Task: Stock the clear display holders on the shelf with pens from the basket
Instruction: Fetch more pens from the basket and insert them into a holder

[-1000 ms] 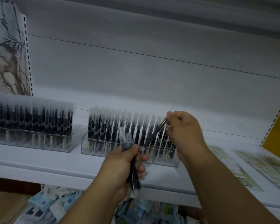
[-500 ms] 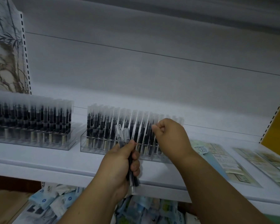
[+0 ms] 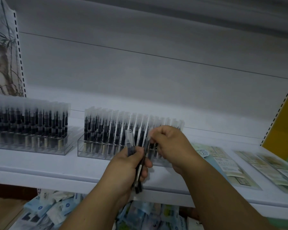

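Two clear display holders stand on the white shelf [image 3: 48, 170]. The left holder [image 3: 32, 146] and the middle holder [image 3: 93, 151] are both packed with upright black pens under clear caps. My left hand [image 3: 128, 165] grips a small bundle of black pens [image 3: 138, 176] in front of the middle holder. My right hand [image 3: 171, 143] has curled fingers at the bundle's top and pinches the clear cap end of one pen [image 3: 147, 141]. It covers the holder's right end. The basket is out of view.
Flat printed packets [image 3: 223, 165] and more packets [image 3: 273, 170] lie on the shelf to the right. A yellow board [image 3: 283, 123] stands at the far right. A bamboo-print panel [image 3: 2, 52] is at the upper left. Packaged goods [image 3: 56, 211] fill the level below.
My right hand came down from the holder's right end, where it set a pen, and moved left to the bundle in my left hand. My left hand stayed in place.
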Available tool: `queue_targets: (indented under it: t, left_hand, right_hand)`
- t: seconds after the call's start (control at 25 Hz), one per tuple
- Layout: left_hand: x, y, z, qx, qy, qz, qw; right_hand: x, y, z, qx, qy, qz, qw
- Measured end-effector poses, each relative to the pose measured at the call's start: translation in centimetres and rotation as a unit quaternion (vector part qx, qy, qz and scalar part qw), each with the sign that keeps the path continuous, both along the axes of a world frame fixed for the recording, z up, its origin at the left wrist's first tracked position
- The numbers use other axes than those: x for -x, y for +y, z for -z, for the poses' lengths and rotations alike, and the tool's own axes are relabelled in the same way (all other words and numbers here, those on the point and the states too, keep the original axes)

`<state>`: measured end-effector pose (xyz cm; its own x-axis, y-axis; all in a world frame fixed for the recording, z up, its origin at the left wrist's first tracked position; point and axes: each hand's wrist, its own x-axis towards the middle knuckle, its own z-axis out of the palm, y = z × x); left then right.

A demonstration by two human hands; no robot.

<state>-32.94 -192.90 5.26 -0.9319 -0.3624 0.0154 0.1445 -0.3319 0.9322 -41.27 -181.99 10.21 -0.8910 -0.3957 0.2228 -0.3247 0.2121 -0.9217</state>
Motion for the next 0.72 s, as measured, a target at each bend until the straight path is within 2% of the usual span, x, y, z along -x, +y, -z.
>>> queue_targets:
  t: [0.08,0.24,0.36,0.48,0.72]
  left_hand:
    - [0.1,-0.1,0.1,0.017,-0.007,-0.01,1.0]
    - [0.3,0.1,0.2,0.045,-0.009,-0.019,0.999]
    - [0.4,-0.2,0.0,0.036,-0.012,-0.024,0.999]
    - [0.5,-0.2,-0.1,0.022,-0.01,-0.019,1.0]
    - [0.4,0.1,-0.1,-0.005,-0.012,-0.013,1.0]
  right_hand:
    - [0.4,0.7,-0.1,0.066,-0.009,0.054,0.996]
    - [0.4,1.0,-0.2,0.121,-0.004,0.04,0.992]
    - [1.2,2.0,-1.0,0.168,0.068,0.15,0.972]
    - [1.7,2.7,-1.1,0.131,0.168,0.24,0.947]
    - [1.7,1.1,-1.1,0.017,0.247,0.181,0.952]
